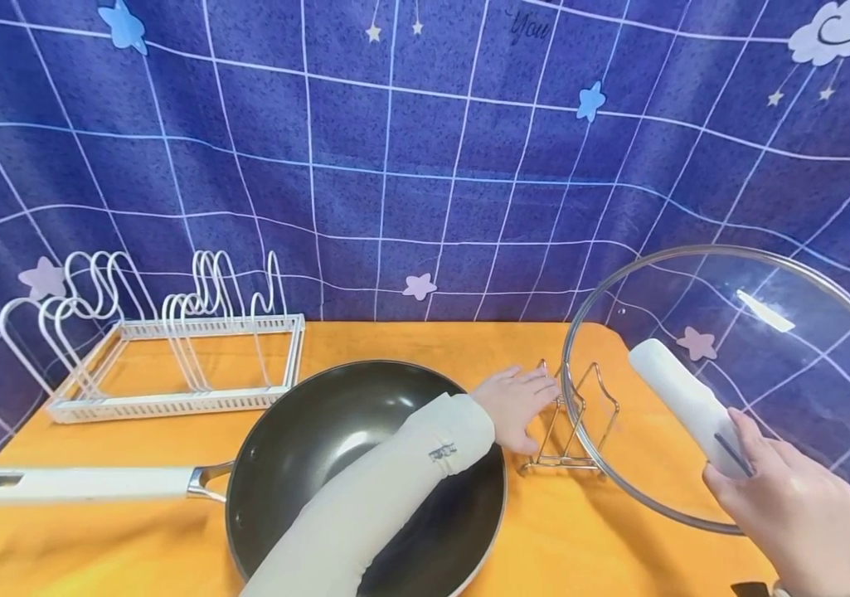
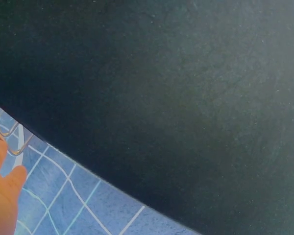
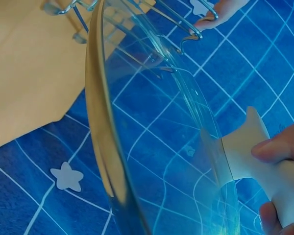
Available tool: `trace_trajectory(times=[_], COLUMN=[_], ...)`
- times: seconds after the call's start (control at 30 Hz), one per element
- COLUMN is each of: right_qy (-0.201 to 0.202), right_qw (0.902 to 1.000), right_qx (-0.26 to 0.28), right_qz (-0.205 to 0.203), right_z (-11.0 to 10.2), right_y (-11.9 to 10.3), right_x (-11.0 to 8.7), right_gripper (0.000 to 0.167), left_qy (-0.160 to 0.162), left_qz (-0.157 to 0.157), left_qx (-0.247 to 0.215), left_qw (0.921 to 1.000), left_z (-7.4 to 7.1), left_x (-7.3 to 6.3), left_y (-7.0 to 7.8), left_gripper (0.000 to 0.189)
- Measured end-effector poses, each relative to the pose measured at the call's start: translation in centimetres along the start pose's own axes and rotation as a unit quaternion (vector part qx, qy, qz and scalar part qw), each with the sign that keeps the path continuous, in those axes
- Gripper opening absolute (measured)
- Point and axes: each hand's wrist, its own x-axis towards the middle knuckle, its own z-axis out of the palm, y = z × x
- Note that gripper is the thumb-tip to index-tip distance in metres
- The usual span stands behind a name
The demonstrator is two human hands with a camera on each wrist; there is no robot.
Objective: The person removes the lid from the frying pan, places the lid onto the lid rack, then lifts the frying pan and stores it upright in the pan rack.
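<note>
Head view: we see the right hand (image 1: 798,497) with its fingers curled round the white handle (image 1: 682,398) of the glass lid (image 1: 783,373), which it holds up, steeply tilted, over the right edge of the desk (image 1: 581,531). The left hand (image 1: 514,406), fingers extended and released, is at the wire rack (image 1: 562,461) near the back right corner (whether they touch it, we cannot tell). Its sleeve (image 1: 387,497) crosses the wok (image 1: 342,439); the white rack (image 1: 171,406) stands toward the back left corner.
</note>
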Motion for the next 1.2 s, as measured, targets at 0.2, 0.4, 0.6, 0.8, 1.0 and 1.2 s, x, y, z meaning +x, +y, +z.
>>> trace_trajectory(times=[0.2, 0.4, 0.6, 0.8, 1.0, 1.2], right_qy=[-0.011, -0.037, -0.029, -0.067, -0.106, -0.130], right_qw=[0.9999, 0.9993, 0.9996, 0.9977, 0.9941, 0.9910], right_qx=[0.002, -0.008, 0.005, -0.011, -0.017, -0.009], right_qz=[-0.001, 0.004, 0.000, 0.008, 0.014, 0.030], right_z=[0.1, 0.0, 0.3, -0.1, -0.3, -0.3], right_y=[0.2, -0.2, -0.5, -0.7, -0.8, -0.9], right_x=[-0.5, -0.6, -0.4, -0.4, -0.2, -0.1], right_gripper=[0.062, 0.065, 0.070, 0.074, 0.076, 0.062], left_qy=[-0.002, -0.007, -0.008, -0.003, 0.001, -0.001], left_qz=[-0.001, -0.004, -0.002, 0.002, 0.006, 0.005], left_qx=[-0.002, -0.002, 0.000, -0.005, -0.005, -0.003], left_qw=[1.0000, 1.0000, 1.0000, 1.0000, 1.0000, 1.0000], left_z=[-0.1, -0.2, -0.2, -0.3, -0.2, -0.2], left_x=[0.1, 0.1, 0.0, -0.1, -0.1, -0.2], left_y=[0.2, 0.3, 0.2, 0.0, -0.1, -0.1], left_gripper=[0.086, 0.085, 0.085, 0.084, 0.084, 0.083])
